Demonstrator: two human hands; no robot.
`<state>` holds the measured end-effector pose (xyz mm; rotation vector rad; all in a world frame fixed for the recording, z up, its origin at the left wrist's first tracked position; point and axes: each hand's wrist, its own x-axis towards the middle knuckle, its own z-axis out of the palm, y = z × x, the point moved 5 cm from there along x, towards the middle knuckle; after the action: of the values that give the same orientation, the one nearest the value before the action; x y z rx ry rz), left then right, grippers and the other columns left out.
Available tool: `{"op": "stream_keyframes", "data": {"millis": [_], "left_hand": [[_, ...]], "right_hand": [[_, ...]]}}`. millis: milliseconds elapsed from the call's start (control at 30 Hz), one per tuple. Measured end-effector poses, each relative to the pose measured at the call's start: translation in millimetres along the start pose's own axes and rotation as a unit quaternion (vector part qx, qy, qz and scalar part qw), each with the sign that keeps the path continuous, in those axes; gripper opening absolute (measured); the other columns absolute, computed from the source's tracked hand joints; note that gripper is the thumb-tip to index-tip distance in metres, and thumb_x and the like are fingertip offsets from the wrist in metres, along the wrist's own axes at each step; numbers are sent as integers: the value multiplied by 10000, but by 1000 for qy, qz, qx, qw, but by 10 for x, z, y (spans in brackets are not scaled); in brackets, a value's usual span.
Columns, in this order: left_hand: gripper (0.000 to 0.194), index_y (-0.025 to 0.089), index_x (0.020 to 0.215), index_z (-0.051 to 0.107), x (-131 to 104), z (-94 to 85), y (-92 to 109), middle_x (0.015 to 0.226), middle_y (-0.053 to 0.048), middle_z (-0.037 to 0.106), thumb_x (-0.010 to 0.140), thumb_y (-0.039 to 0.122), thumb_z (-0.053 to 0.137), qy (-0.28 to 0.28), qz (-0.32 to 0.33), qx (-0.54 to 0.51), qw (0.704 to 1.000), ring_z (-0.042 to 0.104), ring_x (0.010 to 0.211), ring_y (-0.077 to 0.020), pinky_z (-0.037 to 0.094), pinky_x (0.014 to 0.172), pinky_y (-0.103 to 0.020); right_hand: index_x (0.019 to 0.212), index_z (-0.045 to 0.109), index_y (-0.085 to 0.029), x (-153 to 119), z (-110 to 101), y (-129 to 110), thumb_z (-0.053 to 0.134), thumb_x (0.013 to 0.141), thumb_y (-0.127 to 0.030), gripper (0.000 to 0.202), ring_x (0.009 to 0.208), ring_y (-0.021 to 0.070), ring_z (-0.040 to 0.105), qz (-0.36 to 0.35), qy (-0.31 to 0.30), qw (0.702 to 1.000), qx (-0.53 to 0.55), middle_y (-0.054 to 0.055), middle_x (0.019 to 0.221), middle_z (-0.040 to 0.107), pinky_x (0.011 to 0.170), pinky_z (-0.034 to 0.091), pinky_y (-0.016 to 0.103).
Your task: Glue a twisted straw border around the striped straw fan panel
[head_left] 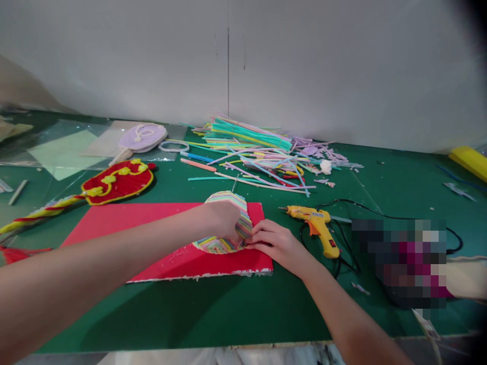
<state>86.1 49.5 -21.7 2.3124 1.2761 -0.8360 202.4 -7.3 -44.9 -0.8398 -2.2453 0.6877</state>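
Closest thing in view is the left forearm, cutting across the bottom of the shot and reaching out to the left hand [222, 218], which lies over the top of a striped pastel disc [228, 223]. Fingers are curled down over its right side, so it's more of a press-and-clamp than a pinch, probably to keep the disc from sliding. The right hand [276, 243] comes in from the lower right, palm down and flat-ish, with its fingertips [254, 237] pushed up against the disc's lower right edge. It isn't closed around anything, just pressing there, looks like it's holding a strip down against the rim.

The disc sits on the right end of a red foam sheet [125, 228], which I'd guess is there as a work mat to keep the green table [228, 304] clean, going by the white crumbs along its front edge.

Just right of the right hand lies a yellow glue gun [317, 228] on its side, nozzle pointing left, cord trailing off to the right. Nice and reachable. Behind the sheet there's a messy pile of pastel strips [254, 152]. Off to the left, a red and yellow fan [117, 182] and, behind it, a lilac fan [142, 137].
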Motion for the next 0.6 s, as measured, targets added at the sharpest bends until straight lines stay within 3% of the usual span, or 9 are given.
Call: {"op": "stream_keyframes", "data": {"millis": [167,333,467,600], "left_hand": [[422,112,774,714,-44,20,-13,711,-98,658,709,518,623,26,15,-12,999,568,617,-205,320,497,-273],[368,149,785,690,-44,87,-137,761,-53,673,772,504,596,12,67,-36,997,560,654,-162,308,515,-241],[176,163,821,671,-73,91,-222,815,-25,680,771,328,637,3,137,-80,987,556,707,-138,301,543,-213],[85,158,793,660,-114,89,-244,762,5,669,746,229,663,5,157,-92,983,539,692,-116,297,548,-192]], "right_hand": [[821,688,-186,-12,18,19,560,896,-217,152,839,148,597,-1,3,1000,2,52,879,627,747,518,271],[848,707,-198,-14,22,24,575,888,-239,144,836,151,600,-3,12,1000,-3,47,864,635,750,521,277],[836,712,-194,-10,15,17,578,886,-245,152,829,151,601,-6,20,1000,-3,49,857,637,745,526,281],[843,715,-194,-9,8,15,574,889,-253,159,821,148,601,-5,20,1000,-3,48,852,640,739,532,283]]}}
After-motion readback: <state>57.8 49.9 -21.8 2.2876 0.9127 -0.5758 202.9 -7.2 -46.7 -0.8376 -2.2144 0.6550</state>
